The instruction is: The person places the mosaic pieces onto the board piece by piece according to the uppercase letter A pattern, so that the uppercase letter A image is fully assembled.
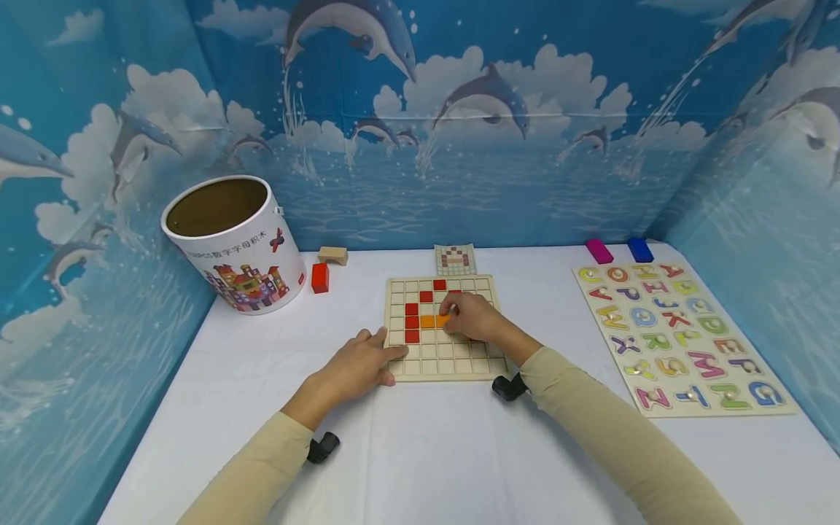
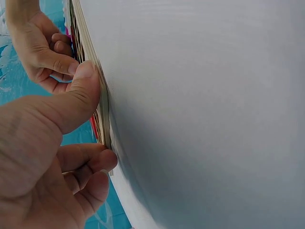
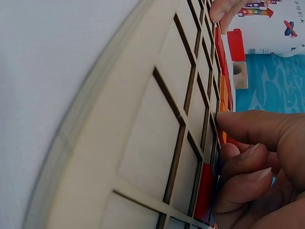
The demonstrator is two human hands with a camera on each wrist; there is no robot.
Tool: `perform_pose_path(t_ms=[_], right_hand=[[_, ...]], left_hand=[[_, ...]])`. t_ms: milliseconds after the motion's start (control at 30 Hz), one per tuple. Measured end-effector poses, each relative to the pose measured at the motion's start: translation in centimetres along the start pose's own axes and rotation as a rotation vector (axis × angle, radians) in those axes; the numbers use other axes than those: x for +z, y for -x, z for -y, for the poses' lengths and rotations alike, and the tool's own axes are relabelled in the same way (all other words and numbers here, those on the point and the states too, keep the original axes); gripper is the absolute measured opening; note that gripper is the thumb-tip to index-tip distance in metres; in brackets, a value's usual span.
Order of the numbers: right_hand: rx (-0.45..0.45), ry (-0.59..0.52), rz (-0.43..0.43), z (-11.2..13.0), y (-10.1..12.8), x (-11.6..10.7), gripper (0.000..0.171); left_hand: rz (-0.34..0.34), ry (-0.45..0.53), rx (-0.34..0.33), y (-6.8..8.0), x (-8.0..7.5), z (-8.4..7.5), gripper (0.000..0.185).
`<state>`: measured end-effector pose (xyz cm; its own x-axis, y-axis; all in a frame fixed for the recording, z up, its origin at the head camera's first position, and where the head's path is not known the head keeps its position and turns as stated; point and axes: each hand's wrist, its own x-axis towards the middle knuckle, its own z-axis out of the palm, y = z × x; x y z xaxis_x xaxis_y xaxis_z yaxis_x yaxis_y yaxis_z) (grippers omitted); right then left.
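Observation:
A wooden grid board (image 1: pixel 453 368) lies on the table, with red tiles (image 1: pixel 411 322) and orange tiles (image 1: pixel 427 321) set in some squares. My left hand (image 1: pixel 359 362) holds the board at its near left corner. In the left wrist view the thumb (image 2: pixel 86 78) lies on the board's edge and the other fingers bend beside the corner. Over the middle of the board, my right hand (image 1: pixel 474 318) pinches an orange tile (image 1: pixel 442 321) at a square right of another orange one. Its curled fingers (image 3: pixel 245 179) hide part of that tile and the squares behind.
Behind the board lies a small pattern card (image 1: pixel 454 259). A printed bucket (image 1: pixel 243 255) stands at the back left, near a red block (image 1: pixel 320 278) and a wooden arch block (image 1: pixel 332 255). At right lies an alphabet board (image 1: pixel 689 343), with magenta (image 1: pixel 599 251) and blue blocks (image 1: pixel 639 250) behind.

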<state>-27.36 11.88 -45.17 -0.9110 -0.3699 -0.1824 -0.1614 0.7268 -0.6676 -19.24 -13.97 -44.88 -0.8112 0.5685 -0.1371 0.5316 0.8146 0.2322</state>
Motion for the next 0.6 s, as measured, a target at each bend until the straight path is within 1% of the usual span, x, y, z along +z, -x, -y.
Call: perform_pose_path(t_ms=[100, 167, 300, 367, 467, 600], right_hand=[[-0.004, -0.012, 0.007, -0.3, 0.1, -0.1, 0.02], [-0.012, -0.04, 0.008, -0.5, 0.5, -0.5, 0.022], [-0.002, -0.125, -0.018, -1.4, 2.1, -1.8, 0.024], [0.012, -0.165, -0.038, -2.0, 3.5, -2.8, 0.026], [0.037, -0.201, -0.063, -3.3, 6.3, -4.1, 0.03], [0.071, -0.21, -0.061, -5.8, 10.5, -4.9, 0.033]], left_hand=[[0.003, -0.002, -0.001, -0.1, 0.0, 0.0, 0.063], [0.002, -0.004, 0.0, -0.1, 0.1, 0.0, 0.063], [-0.001, -0.002, -0.002, -0.1, 0.1, 0.0, 0.062], [-0.002, 0.005, -0.005, 0.0, 0.1, 0.0, 0.062], [-0.002, 0.012, -0.003, 0.0, 0.2, 0.1, 0.062], [-0.005, 0.013, -0.008, 0.1, 0.3, 0.2, 0.062]])
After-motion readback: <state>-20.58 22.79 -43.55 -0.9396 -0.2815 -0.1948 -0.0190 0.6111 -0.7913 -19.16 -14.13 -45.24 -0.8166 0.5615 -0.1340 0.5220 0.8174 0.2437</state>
